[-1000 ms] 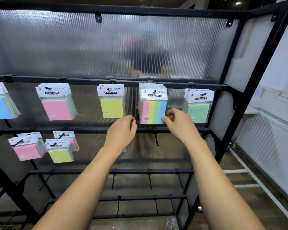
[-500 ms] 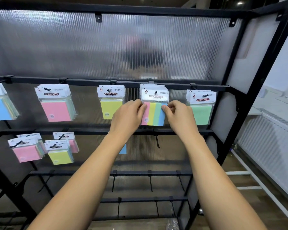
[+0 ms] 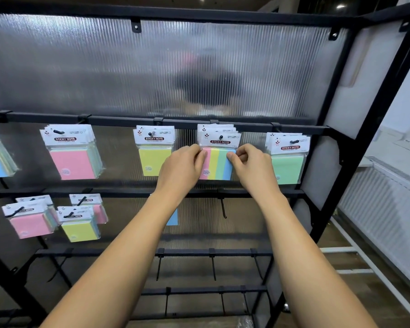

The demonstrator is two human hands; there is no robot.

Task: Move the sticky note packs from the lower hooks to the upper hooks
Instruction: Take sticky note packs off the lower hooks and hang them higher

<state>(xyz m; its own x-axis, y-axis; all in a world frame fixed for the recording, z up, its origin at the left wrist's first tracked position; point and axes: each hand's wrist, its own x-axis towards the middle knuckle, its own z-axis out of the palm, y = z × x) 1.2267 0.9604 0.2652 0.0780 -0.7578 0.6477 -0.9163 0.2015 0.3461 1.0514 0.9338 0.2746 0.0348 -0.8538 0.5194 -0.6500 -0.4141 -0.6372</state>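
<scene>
At the centre of the frame both hands are on the striped pack [image 3: 217,163], which hangs in front of several like packs on an upper hook [image 3: 221,137]; the left hand [image 3: 182,166] pinches its left edge with curled fingers, and the right hand [image 3: 251,164] pinches its right edge between thumb and fingers. The hook's tip shows through the header card's hole, so the pack looks threaded; how far back it sits I cannot tell.

The risk, as I judge it, lies in the release; if the card rests only near the tip, letting go could let it slide forward and drop (the stack behind leaves little room). Pushing harder to seat it might bend the card or tear the hole.

At lower left a pink pack [image 3: 30,222] and a yellow pack [image 3: 78,227] wait on lower hooks; a blue pack [image 3: 173,217] peeks from behind the left forearm.
</scene>
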